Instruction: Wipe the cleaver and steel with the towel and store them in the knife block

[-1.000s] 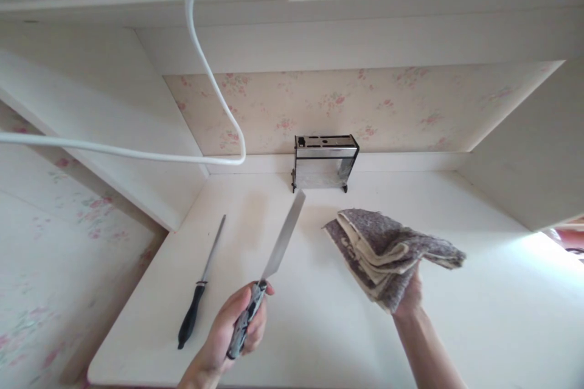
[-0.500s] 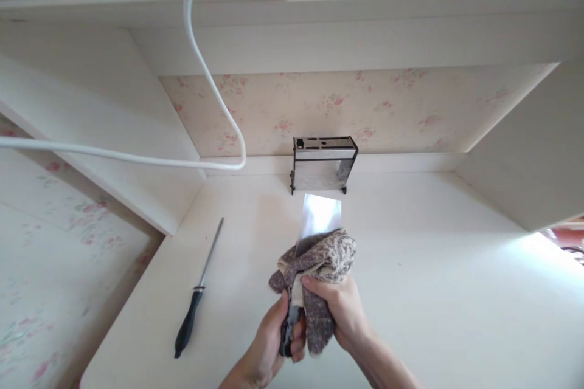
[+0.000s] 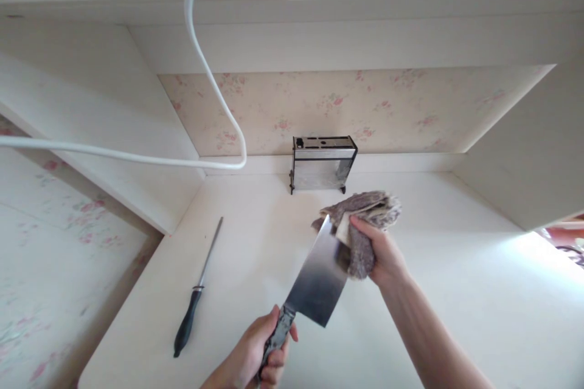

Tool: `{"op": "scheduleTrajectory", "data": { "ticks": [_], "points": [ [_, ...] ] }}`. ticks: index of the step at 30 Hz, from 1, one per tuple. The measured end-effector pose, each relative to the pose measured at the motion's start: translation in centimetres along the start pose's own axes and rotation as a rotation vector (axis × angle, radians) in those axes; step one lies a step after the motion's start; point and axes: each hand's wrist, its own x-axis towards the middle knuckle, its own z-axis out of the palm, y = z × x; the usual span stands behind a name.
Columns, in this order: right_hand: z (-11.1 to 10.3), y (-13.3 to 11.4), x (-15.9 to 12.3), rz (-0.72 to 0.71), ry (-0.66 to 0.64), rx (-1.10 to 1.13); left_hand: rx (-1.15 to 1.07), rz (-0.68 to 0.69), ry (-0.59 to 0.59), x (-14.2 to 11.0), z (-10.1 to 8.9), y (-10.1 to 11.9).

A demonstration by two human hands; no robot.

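My left hand (image 3: pixel 262 349) is closed round the dark, worn handle of a cleaver (image 3: pixel 317 279). The broad steel blade tilts up and to the right above the white counter. My right hand (image 3: pixel 383 252) grips a bunched brown-and-cream cloth (image 3: pixel 365 213), which is folded over the far end of the blade and hides its tip. Off to the left, a honing steel (image 3: pixel 198 292) with a black handle lies on the counter, apart from both hands.
Against the back wall stands a knife block (image 3: pixel 323 164) with a metal and black frame. A white cable (image 3: pixel 214 85) hangs in a loop at upper left. Cabinets overhang the white counter (image 3: pixel 433 292), and side panels (image 3: pixel 515 152) bound it.
The cloth and my right hand have moved up and right, toward the blade's far end. More of the blade shows, and the cleaver now leans right. My left hand has shifted slightly down and left.
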Motion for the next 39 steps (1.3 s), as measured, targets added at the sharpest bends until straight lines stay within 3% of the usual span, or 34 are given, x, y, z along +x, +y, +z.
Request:
{"op": "scheduleTrajectory", "data": {
  "ticks": [3, 6, 9, 12, 16, 21, 23, 26, 33, 39],
  "points": [
    [-0.8, -3.8, 1.9, -0.162, 0.04, 0.085, 0.05, 0.091, -0.018, -0.9, -0.9, -0.8],
    [-3.0, -5.2, 2.4, -0.293, 0.084, 0.103, -0.102, 0.135, -0.078, -0.9, -1.8, -1.2],
    [-5.3, -3.0, 1.4, -0.192, 0.062, 0.126, -0.367, 0.145, -0.144, 0.0, -1.6, -0.6],
    [-6.3, 0.9, -0.5, 0.025, -0.002, 0.109, -0.476, 0.283, -0.157, 1.2, 0.3, 0.3],
    [-4.6, 4.9, -4.2, 0.189, -0.178, 0.016, -0.533, 0.388, -0.151, 3.0, 3.0, 0.7],
    [-0.2, 6.7, -7.9, 0.267, -0.367, -0.195, -0.412, 0.241, -0.103, 5.1, 3.7, -0.5],
    [0.7, 6.9, -8.3, 0.255, -0.324, -0.258, -0.346, 0.205, -0.043, 5.5, 3.7, -0.8],
    [0.7, 7.0, -8.1, 0.108, -0.201, -0.312, -0.296, 0.176, 0.018, 5.3, 3.9, -0.8],
    [-0.7, 4.5, -8.0, 0.116, -0.162, -0.276, -0.192, 0.115, -0.08, 3.6, 3.8, 0.0],
    [-1.1, 2.2, -6.8, 0.076, -0.13, -0.273, -0.143, 0.048, -0.09, 2.4, 2.9, -0.2]
  ]
}}
